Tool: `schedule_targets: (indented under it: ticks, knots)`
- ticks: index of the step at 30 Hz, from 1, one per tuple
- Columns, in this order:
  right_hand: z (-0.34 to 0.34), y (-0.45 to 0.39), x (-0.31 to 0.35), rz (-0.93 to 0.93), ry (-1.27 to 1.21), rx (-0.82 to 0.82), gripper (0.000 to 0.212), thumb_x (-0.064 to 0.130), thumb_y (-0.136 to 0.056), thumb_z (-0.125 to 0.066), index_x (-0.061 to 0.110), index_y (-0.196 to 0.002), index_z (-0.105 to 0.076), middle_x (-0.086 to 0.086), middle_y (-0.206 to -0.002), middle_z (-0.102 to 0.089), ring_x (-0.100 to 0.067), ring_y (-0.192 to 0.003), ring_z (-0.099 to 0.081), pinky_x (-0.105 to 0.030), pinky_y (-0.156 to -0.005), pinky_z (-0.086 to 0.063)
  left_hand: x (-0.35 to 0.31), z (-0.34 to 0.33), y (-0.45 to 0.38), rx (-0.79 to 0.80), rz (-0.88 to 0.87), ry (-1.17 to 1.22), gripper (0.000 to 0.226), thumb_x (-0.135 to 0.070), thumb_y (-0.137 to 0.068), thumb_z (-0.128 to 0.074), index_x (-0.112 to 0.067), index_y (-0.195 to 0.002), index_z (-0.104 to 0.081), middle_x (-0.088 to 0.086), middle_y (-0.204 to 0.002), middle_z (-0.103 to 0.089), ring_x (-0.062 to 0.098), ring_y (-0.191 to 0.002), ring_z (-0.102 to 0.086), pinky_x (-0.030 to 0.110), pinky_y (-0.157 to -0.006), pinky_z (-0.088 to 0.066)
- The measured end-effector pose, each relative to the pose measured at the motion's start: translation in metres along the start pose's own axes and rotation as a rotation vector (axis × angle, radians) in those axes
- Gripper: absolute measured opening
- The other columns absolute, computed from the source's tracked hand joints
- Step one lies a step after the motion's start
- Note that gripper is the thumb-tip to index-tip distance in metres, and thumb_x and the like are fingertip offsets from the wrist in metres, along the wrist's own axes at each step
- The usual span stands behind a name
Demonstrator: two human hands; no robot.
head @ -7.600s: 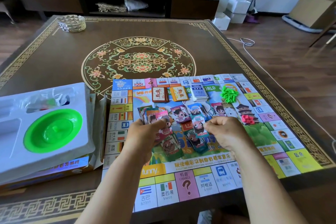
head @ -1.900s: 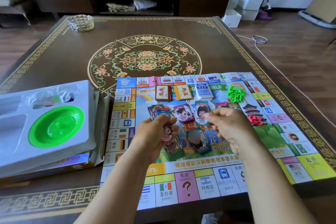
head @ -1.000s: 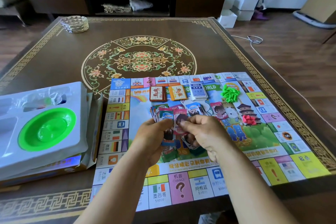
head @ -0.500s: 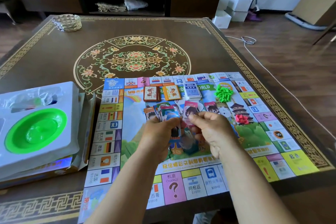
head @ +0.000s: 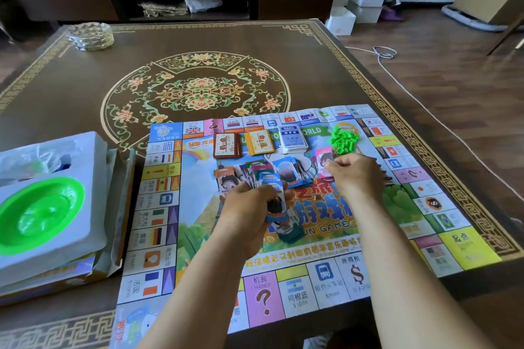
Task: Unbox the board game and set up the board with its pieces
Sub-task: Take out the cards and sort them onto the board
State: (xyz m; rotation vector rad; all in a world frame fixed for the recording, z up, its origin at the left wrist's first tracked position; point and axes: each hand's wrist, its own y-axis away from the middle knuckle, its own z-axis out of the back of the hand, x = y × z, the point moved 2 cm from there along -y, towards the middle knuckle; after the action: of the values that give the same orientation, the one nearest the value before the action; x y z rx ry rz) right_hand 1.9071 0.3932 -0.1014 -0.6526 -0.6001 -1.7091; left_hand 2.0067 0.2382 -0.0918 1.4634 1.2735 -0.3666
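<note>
fingers [head: 266,193] fanning cards [head: 259,176], right hand [head: 355,180] beside

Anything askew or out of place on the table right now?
The board overhangs the table's near edge at its near-left corner, and it sits skewed to the table border. The brown and orange card decks lie tilted, not squared. Nothing looks spilled or damaged.

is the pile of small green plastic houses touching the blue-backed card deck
Apart. The head view shows bare board between the green plastic houses and the blue-backed card deck.
</note>
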Motion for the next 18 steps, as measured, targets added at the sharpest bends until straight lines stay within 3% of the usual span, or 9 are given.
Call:
schedule_targets:
  ticks: [3,6,10,14,16,18]
  knots:
    - [0.004,0.001,0.004,0.014,-0.005,-0.07,0.029,0.032,-0.086,-0.065,0.011,-0.107,-0.062,-0.006,-0.101,-0.065,-0.016,-0.073,-0.054,-0.02,-0.049,-0.031,0.001,0.0,0.0,0.016,0.001,0.002,0.019,0.004,-0.094,-0.046,0.006,-0.112,-0.051,0.021,-0.091,-0.066,0.022,-0.071,-0.069,0.039,-0.074,-0.056]
    - [0.009,0.008,0.015,0.078,-0.113,-0.032,0.029,0.035,-0.086,-0.065,0.012,-0.104,-0.063,-0.001,-0.094,-0.064,-0.014,-0.074,-0.055,-0.02,-0.054,-0.036,0.002,-0.002,0.001,0.002,-0.007,0.008,0.015,0.003,-0.093,-0.049,0.004,-0.108,-0.053,0.021,-0.091,-0.066,0.024,-0.074,-0.068,0.037,-0.073,-0.056]
    - [0.012,0.033,0.034,0.076,-0.323,0.281,0.018,0.033,-0.084,-0.067,0.015,-0.087,-0.065,0.006,-0.082,-0.064,-0.003,-0.071,-0.055,-0.019,-0.058,-0.04,0.002,-0.002,0.002,-0.054,-0.028,-0.003,0.007,0.002,-0.088,-0.059,-0.005,-0.089,-0.06,0.011,-0.081,-0.067,0.018,-0.065,-0.065,0.029,-0.057,-0.055]
    - [0.004,0.056,0.036,-0.021,-0.345,0.583,0.017,0.029,-0.078,-0.073,0.014,-0.085,-0.066,0.003,-0.081,-0.068,-0.006,-0.071,-0.057,-0.024,-0.059,-0.04,0.003,0.002,0.0,-0.093,-0.057,-0.01,0.009,-0.006,-0.085,-0.066,-0.005,-0.087,-0.058,0.013,-0.082,-0.069,0.026,-0.072,-0.065,0.042,-0.075,-0.052]
    - [-0.001,0.064,0.033,-0.073,-0.356,0.648,0.017,0.024,-0.078,-0.074,0.012,-0.088,-0.067,-0.001,-0.082,-0.07,-0.009,-0.068,-0.058,-0.024,-0.056,-0.042,0.001,0.002,0.001,-0.085,-0.066,0.003,0.014,-0.009,-0.084,-0.068,-0.002,-0.093,-0.06,0.016,-0.087,-0.071,0.031,-0.079,-0.066,0.047,-0.082,-0.053]
    - [-0.006,0.068,0.03,-0.104,-0.389,0.636,0.012,0.02,-0.08,-0.073,0.012,-0.084,-0.065,-0.003,-0.076,-0.067,-0.01,-0.059,-0.057,-0.023,-0.05,-0.042,0.001,0.003,0.002,-0.058,-0.069,0.034,0.01,-0.01,-0.086,-0.066,-0.004,-0.091,-0.062,0.013,-0.083,-0.072,0.028,-0.073,-0.068,0.042,-0.076,-0.055]
